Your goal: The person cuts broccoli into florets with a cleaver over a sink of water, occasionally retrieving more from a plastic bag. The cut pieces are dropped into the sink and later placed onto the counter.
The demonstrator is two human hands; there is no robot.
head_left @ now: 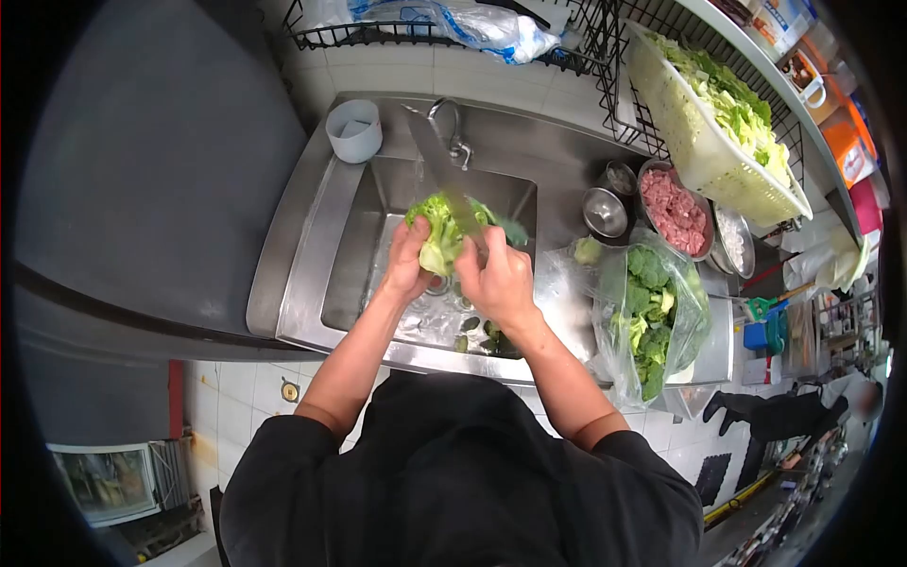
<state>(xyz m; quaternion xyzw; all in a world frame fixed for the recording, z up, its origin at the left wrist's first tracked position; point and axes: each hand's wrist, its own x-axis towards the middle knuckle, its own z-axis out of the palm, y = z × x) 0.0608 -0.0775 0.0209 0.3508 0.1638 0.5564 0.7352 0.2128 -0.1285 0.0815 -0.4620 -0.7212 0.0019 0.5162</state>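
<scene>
Over the sink (342,274), my left hand (406,263) is closed around a head of broccoli (436,253), its pale cut stem facing me. My right hand (501,283) grips a knife (440,163). The knife's long blade points up and away to the left, lying across the broccoli and slightly blurred; its handle is hidden in my fingers. Beneath my hands, water and dark green scraps (491,333) lie in the basin. To the right, a clear plastic bag (694,307) holds several broccoli pieces (652,312).
A faucet (457,142) and a grey-white tub (354,132) stand behind the basin. Metal bowls on the right include one of raw meat (673,210). A white basket (694,156) of chopped leafy greens leans above them. Farther right, a person (794,411) stands in the aisle.
</scene>
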